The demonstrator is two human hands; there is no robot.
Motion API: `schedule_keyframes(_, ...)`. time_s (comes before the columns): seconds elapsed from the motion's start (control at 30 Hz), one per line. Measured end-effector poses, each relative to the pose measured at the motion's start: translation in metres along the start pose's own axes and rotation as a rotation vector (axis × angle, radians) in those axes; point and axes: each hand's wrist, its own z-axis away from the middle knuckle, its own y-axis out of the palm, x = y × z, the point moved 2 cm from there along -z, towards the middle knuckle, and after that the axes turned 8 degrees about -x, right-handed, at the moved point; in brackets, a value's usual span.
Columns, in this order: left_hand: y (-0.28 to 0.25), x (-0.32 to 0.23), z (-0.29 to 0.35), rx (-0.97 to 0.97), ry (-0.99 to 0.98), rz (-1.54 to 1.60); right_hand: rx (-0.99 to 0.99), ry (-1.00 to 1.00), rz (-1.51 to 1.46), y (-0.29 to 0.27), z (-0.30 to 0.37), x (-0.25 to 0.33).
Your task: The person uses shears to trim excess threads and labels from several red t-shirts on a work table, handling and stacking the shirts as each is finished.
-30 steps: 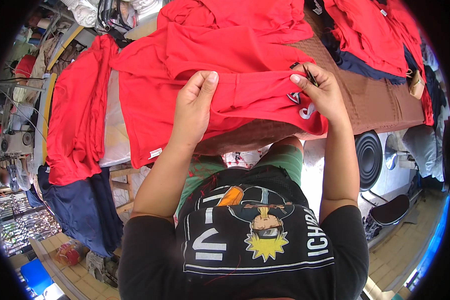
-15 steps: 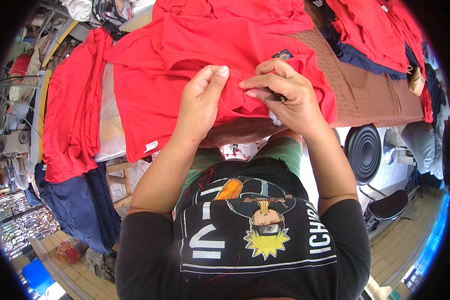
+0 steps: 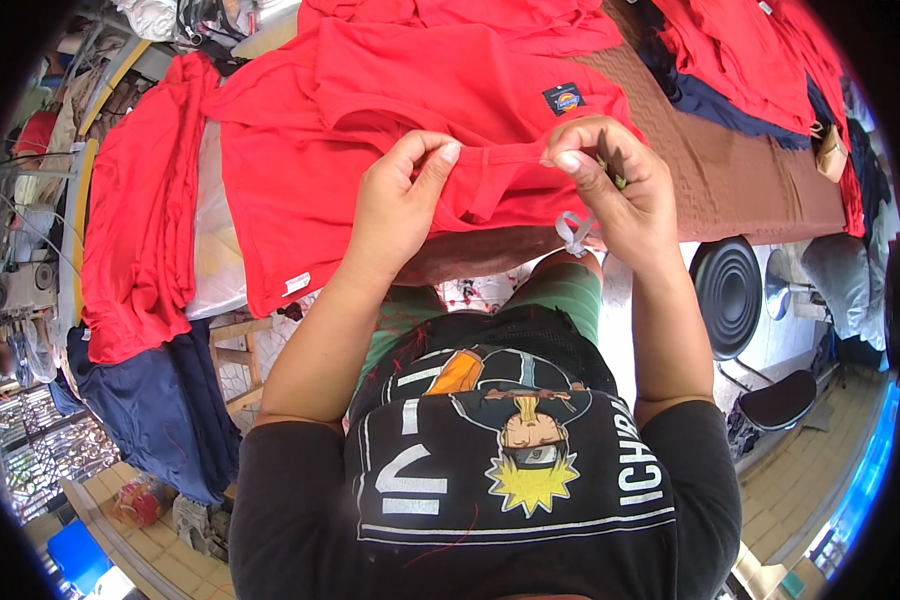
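A red garment [image 3: 300,150] lies spread over the near edge of the table. My left hand [image 3: 395,210] pinches its seamed edge between thumb and forefinger. Further right, my right hand [image 3: 635,200] is closed at the other end of that stretch, so the seam runs nearly straight between both hands. Tucked in the right hand's fingers are small dark thread snips [image 3: 612,160], partly hidden by the hand. A whitish ribbon loop [image 3: 573,235] dangles below that hand. Just above it, a dark label [image 3: 564,99] sits on the garment.
More red garments [image 3: 145,210] hang over the left side above navy cloth [image 3: 160,400]. Another red pile [image 3: 740,65] lies at the far right on the brown-covered table [image 3: 760,190]. A round black stool [image 3: 727,300] stands below the table's right side.
My right hand has moved right, away from my left, drawing the seam out between them. The label and the ribbon loop now show more fully. My left hand has hardly moved.
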Motion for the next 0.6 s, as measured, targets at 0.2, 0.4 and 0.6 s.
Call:
schedule_keyframes(0.2,0.018,-0.05,0.006,0.048,0.484,-0.303,0.047,-0.139,0.147,0.011,-0.005,0.004)
schedule_keyframes(0.4,0.016,-0.037,0.004,0.051,0.318,-0.408,0.113,-0.121,0.309,0.02,0.001,0.013)
schedule_keyframes(0.6,0.0,-0.022,0.004,0.075,-0.089,-0.032,0.09,0.07,0.499,0.013,0.015,0.009)
